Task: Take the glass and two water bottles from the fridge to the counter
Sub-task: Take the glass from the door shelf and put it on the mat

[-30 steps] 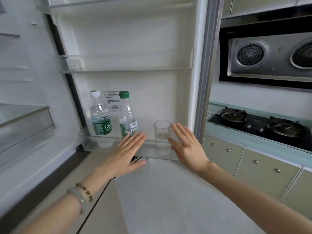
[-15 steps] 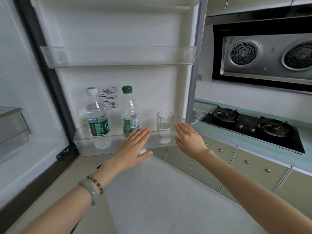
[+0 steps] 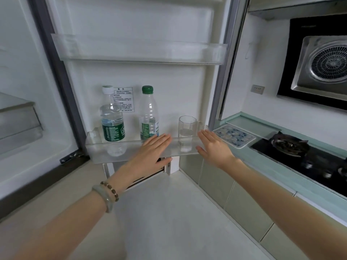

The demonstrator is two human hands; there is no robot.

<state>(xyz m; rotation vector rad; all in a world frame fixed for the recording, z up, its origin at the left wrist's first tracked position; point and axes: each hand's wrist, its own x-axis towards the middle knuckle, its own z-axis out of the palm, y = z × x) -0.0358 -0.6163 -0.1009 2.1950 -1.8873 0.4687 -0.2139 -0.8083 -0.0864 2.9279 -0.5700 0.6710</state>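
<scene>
The open fridge door carries a clear lower shelf (image 3: 97, 147). On it stand a white-capped water bottle (image 3: 112, 117) with a dark green label, a green-capped water bottle (image 3: 148, 113) beside it, and an empty clear glass (image 3: 186, 133) at the right end. My left hand (image 3: 153, 152) is flat with straight fingers, just in front of the green-capped bottle's base. My right hand (image 3: 213, 147) is flat too, fingers straight, just right of the glass. Neither hand holds anything.
A pale green counter (image 3: 262, 128) runs along the right, with a patterned mat (image 3: 234, 135) near the fridge and a black gas hob (image 3: 300, 152) beyond it. A range hood (image 3: 324, 64) hangs above. An upper door shelf (image 3: 139, 51) is over the bottles. Fridge interior is left.
The view has shifted right and closer, so the door shelf sits higher and the counter mat shows. Both hands stay flat in front of the shelf, holding nothing.
</scene>
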